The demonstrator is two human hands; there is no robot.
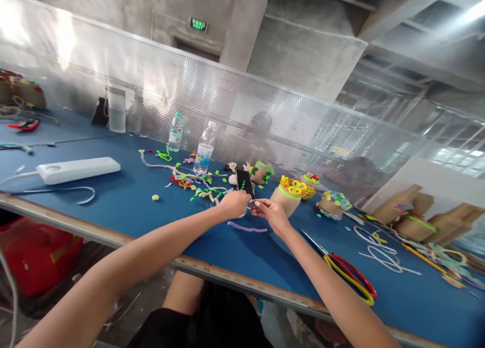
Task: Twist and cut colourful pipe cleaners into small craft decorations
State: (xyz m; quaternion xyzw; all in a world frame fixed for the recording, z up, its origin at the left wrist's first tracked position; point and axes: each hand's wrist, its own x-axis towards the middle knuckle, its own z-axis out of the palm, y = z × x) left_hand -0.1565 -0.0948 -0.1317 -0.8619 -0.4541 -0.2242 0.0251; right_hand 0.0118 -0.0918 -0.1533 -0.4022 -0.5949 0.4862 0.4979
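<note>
Both of my hands meet above the blue table (151,216), fingers pinched together. My left hand (238,204) is closed, its back toward me, so its fingertips are mostly hidden. Thumb and forefinger of my right hand (272,215) press together beside it. Something small and pale shows between them, too small to name. Just behind stands a black phone (245,181), tilted up. Below my hands lies a purple pipe cleaner (247,228). Right behind my right hand sits a tan jar (286,199) topped with yellow loops.
Scissors (337,269) with red and yellow handles lie at right. Several decorated jars (333,205) and loose pipe cleaners (212,192) are scattered about. Two water bottles (203,153) stand near the perforated metal screen (151,95). A white power strip (79,170) lies at left.
</note>
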